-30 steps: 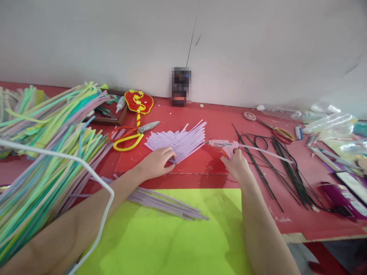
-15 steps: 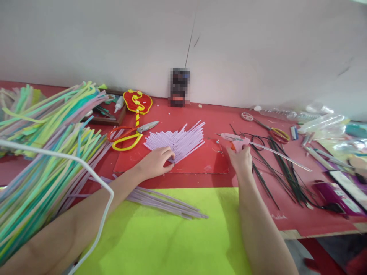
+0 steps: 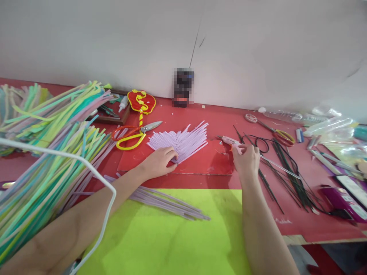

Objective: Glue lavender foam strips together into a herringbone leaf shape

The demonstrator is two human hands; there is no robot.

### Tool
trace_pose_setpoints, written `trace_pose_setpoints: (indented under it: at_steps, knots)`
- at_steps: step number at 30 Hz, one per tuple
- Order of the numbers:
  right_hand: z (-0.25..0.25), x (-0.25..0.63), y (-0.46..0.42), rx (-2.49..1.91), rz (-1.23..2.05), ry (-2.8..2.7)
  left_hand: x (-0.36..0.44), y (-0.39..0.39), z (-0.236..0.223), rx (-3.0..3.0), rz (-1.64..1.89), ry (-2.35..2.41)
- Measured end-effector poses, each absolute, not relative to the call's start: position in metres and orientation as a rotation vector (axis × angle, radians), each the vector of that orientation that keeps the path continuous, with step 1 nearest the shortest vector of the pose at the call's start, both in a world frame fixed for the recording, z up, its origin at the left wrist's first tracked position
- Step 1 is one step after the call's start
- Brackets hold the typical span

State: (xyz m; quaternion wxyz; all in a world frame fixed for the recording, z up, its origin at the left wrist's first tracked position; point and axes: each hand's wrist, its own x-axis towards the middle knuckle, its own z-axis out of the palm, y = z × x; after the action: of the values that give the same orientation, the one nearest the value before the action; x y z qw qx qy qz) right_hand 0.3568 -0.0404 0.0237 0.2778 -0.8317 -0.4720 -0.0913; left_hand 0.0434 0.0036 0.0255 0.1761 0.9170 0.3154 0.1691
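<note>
We have our left hand (image 3: 162, 162) resting on the lower point of a lilac, V-shaped piece of fuzzy stems (image 3: 190, 141), its fingers bent and thumb at the tip; we cannot tell whether they pinch it. The piece lies on a flat red board (image 3: 200, 168), nearer the board's back edge on its open side, with the tip towards the front edge. Our right hand (image 3: 249, 158) is closed around a pink glue gun (image 3: 229, 140) by the board's right edge, the nozzle aimed left and apart from the piece, a long translucent glue stick (image 3: 282, 168) trailing out behind.

By the board's back left corner we have metal scissors with red and yellow handles (image 3: 132, 143). In front of the board's front edge, loose lilac fuzzy stems (image 3: 169, 204) lie across a yellow-green sheet (image 3: 172, 244). Heaped multicoloured fuzzy stems (image 3: 43, 191) fill the left of our red table (image 3: 206, 114), and thin dark green stems (image 3: 289, 183) lie towards its right front edge.
</note>
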Motion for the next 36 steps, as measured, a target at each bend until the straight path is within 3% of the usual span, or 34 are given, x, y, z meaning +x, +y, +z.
trace_pose_setpoints:
  at_steps: [5, 11, 36]
  knots:
    - [0.023, 0.318, -0.040, -1.809, 0.002, -1.582, 0.044, 0.003, 0.026, 2.628, 0.460, 0.902]
    - [0.015, 0.277, -0.041, -1.608, 0.272, -1.739, 0.045, 0.004, 0.027, 2.656, 0.456, 0.888]
    - [0.011, 0.272, -0.041, -1.581, 0.265, -1.836, 0.043, 0.004, 0.025, 2.670, 0.477, 0.882]
